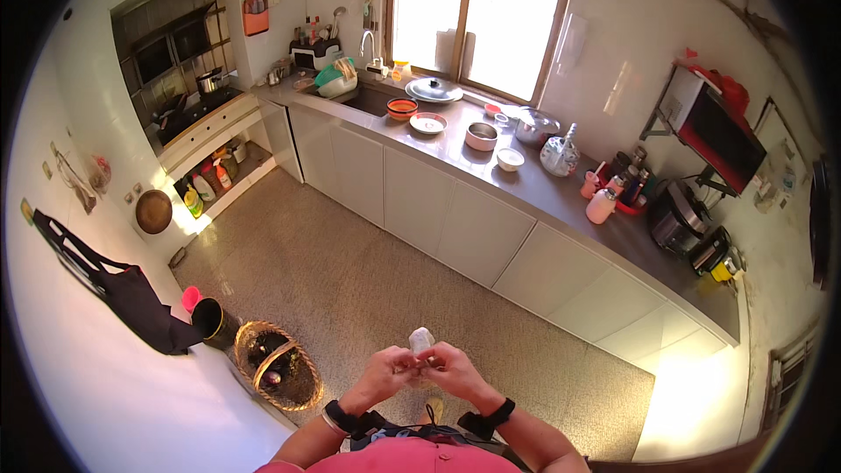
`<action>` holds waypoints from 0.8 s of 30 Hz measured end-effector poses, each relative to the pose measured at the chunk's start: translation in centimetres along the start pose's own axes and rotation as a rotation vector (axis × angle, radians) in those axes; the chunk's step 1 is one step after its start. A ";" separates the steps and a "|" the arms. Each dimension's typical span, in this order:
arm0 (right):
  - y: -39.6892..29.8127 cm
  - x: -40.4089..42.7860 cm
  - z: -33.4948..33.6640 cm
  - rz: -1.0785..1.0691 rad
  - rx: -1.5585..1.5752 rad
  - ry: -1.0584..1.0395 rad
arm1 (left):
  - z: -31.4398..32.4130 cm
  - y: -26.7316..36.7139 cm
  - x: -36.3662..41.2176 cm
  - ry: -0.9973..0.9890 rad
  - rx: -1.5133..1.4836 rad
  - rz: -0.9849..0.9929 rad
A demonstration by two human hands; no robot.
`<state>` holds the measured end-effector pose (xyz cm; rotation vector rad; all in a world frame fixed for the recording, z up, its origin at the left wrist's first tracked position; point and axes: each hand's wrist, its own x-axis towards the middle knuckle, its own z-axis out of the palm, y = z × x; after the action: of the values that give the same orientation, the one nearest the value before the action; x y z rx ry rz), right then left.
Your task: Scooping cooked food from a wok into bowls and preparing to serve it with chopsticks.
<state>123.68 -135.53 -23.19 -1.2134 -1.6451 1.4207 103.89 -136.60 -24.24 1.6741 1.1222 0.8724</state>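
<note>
Close in front of the body, above the floor, my left hand [392,368] and my right hand [449,366] meet, fingertips pinched on a small whitish translucent item [421,340], which looks like a plastic bag or wrapper. Its upper part sticks out beyond the fingers; the rest lies between and below the hands, partly hidden by them. Both wrists wear black bands. A wicker basket [314,378] with dark contents and a purplish round item stands on the floor to the left of my left hand.
A long counter [453,161] runs ahead, holding bowls, a plate, a lidded pot [535,126], bottles and appliances. The sink [368,100] lies near its left end, by a stove alcove. A dark bin [213,322] stands by the left wall, under a hanging black apron or bag [135,295].
</note>
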 end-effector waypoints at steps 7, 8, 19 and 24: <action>0.1 12.1 -2.6 -0.032 -0.094 -0.224 | -4.3 -1.1 6.2 0.217 -0.068 -0.094; 0.5 14.0 -2.5 -0.020 -0.087 -0.252 | -5.2 -1.6 7.2 0.238 -0.074 -0.093; -0.9 35.2 -7.4 0.086 0.109 -0.133 | -19.3 -7.4 23.8 0.380 -0.021 -0.112; -3.7 43.0 -13.9 0.024 0.255 0.038 | -24.6 -12.4 30.3 0.423 -0.042 -0.163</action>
<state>119.44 -90.43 -20.88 -1.1095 -1.3787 1.5581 88.40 -98.68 -25.63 1.3736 1.4896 1.1677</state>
